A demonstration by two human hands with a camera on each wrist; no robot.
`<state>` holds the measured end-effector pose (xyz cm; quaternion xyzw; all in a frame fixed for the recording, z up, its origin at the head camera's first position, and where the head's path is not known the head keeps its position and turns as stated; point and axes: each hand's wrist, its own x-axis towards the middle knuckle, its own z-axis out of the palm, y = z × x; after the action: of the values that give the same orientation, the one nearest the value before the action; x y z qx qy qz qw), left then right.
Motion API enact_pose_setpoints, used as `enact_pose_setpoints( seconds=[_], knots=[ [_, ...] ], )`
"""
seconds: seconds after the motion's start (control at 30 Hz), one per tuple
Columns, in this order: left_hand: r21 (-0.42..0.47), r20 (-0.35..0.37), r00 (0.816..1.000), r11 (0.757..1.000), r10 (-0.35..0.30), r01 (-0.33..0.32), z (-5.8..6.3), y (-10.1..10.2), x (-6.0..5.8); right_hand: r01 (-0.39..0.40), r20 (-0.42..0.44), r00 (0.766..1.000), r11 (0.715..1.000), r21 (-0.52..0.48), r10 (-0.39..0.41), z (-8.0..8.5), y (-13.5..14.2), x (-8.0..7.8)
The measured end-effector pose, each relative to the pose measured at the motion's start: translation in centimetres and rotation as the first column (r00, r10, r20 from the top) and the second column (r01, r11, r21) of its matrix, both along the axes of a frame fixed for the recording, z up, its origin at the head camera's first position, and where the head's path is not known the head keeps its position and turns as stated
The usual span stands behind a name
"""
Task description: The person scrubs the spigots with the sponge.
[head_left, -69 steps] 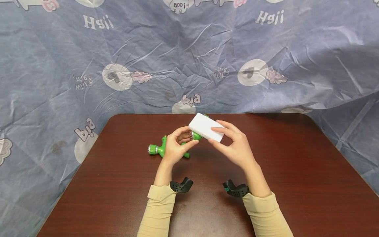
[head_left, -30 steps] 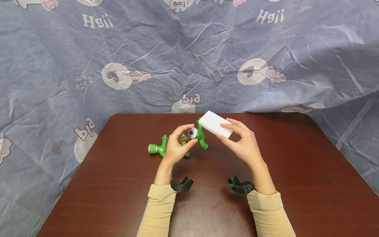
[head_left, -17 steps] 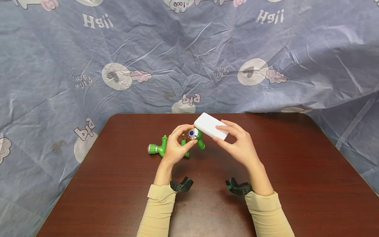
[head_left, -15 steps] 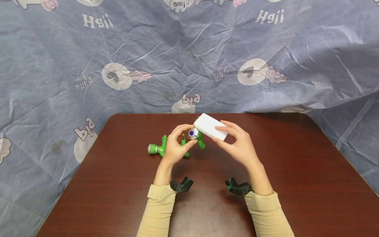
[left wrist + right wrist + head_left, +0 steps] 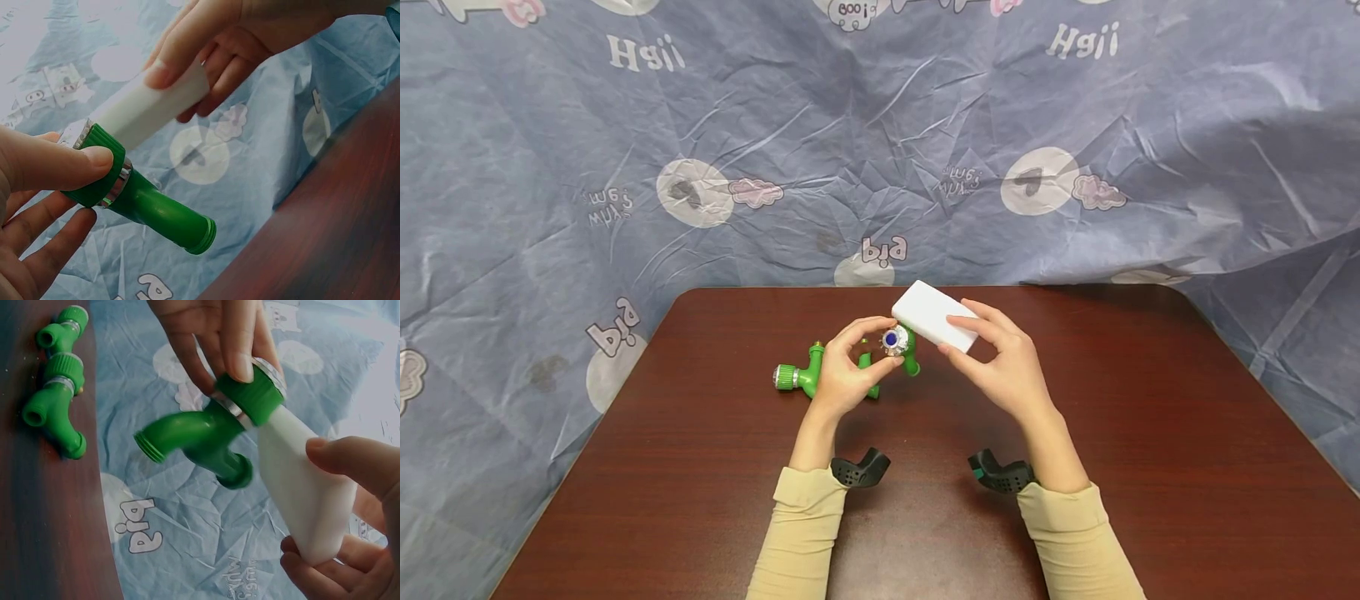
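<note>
The left hand (image 5: 844, 373) grips, between thumb and fingers, the ribbed knob of a glossy green plastic-looking tap (image 5: 215, 428) with a bright metallic collar, raised above the table. The right hand (image 5: 1011, 371) pinches a smooth, matt white rectangular block (image 5: 931, 315) with rounded edges; its far end appears to touch the tap's knob. Block material cannot be determined.

Two further green taps with ribbed knobs, a first lying tap (image 5: 55, 409) and a second lying tap (image 5: 62, 330), rest on the dark red-brown wood-grain table (image 5: 700, 500). Behind hangs a creased blue-grey printed cloth (image 5: 850, 150).

The head view shows a blue disc in the silvery cap of the held tap's knob, but the block and left hand cover much of its body. The left wrist view shows one cylindrical limb with a ridged end. The right wrist view shows two limbs, one curved, and the block's thickness; it also separates the two lying taps, which the left hand partly covers in the head view.
</note>
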<state>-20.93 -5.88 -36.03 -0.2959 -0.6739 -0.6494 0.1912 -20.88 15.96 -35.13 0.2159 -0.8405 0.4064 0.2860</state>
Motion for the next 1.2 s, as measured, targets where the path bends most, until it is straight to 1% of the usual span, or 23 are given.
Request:
enact_pose_setpoints(
  seconds=[0.07,0.13,0.23,0.33,0.53,0.73,0.8,0.9,0.97,1.07,1.13,1.2],
  knots=[
    [0.005,-0.010,1.000,1.000,0.001,-0.001,0.0,0.0,0.0,-0.007,0.001,1.000,0.999,0.032,0.007,-0.1,-0.1,0.0],
    [0.018,-0.015,1.000,1.000,-0.004,0.004,0.0,0.0,0.0,0.005,-0.008,1.000,0.999,0.049,-0.005,-0.1,-0.1,0.0],
    [0.037,-0.023,1.000,0.999,-0.018,0.018,-0.1,0.0,-0.1,0.016,-0.026,1.000,0.999,0.037,-0.015,-0.1,0.0,-0.1],
    [0.035,-0.022,1.000,0.999,-0.016,0.017,0.0,0.0,0.0,0.003,-0.041,0.999,0.999,0.039,-0.001,-0.1,0.0,0.0],
    [0.006,-0.007,1.000,1.000,-0.014,0.014,0.2,0.0,0.2,0.019,-0.093,0.996,0.996,0.082,-0.011,-0.2,0.3,-0.2],
    [-0.041,-0.010,1.000,0.999,-0.004,0.004,0.5,0.1,0.5,-0.023,-0.100,0.994,0.992,0.120,0.035,-0.9,0.4,-0.6],
    [-0.050,-0.016,1.000,0.999,0.004,-0.005,0.5,0.1,0.5,-0.021,-0.101,0.994,0.991,0.130,0.034,-1.1,0.4,-0.8],
    [-0.056,-0.013,1.000,0.998,0.003,-0.004,0.5,0.1,0.5,0.027,-0.114,0.993,0.992,0.122,-0.013,-1.3,0.5,-1.0],
    [-0.058,-0.007,1.000,0.998,-0.003,0.002,0.5,0.1,0.5,0.084,-0.133,0.989,0.992,0.093,-0.071,-1.3,0.5,-1.1],
    [-0.059,0.002,1.000,0.998,-0.010,0.010,0.5,0.2,0.5,0.170,-0.154,0.974,0.985,0.019,-0.165,-1.3,0.7,-1.2],
    [-0.054,0.006,1.000,0.998,-0.016,0.016,0.5,0.2,0.5,0.181,-0.162,0.970,0.983,-0.021,-0.182,-1.2,0.8,-1.2],
    [-0.053,0.007,1.000,0.998,-0.020,0.020,0.5,0.2,0.5,0.152,-0.160,0.975,0.988,-0.027,-0.154,-1.2,0.7,-1.2]
  ],
)
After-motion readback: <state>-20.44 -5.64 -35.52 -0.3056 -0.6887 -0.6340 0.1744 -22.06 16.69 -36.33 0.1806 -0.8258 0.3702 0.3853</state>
